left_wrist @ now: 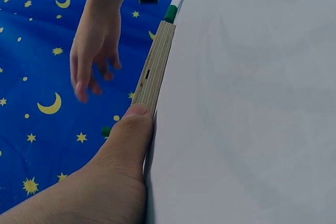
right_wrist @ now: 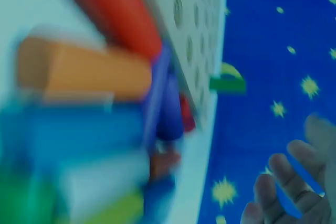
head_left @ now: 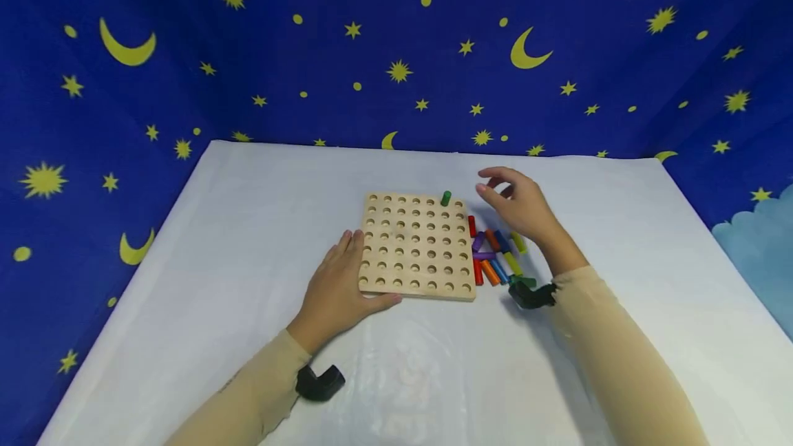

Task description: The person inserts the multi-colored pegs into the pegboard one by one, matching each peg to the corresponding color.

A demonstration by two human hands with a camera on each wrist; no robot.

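Left hand (head_left: pixel 334 288), fingers extended, rested against the left and near edges of the wooden pegboard (head_left: pixel 407 245), flat on the desk (head_left: pixel 279 212). Right hand (head_left: pixel 517 202) hung past the far right corner, fingers loosely bent, nothing held. Green peg (head_left: pixel 446 198) stood in far row; loose coloured pegs (head_left: pixel 502 241) lay clustered along right edge.

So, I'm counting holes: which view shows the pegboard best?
Head view: it shows the pegboard nearly whole, from above. Left wrist shows only its edge; right wrist, a slanted part, partly behind coloured pegs.
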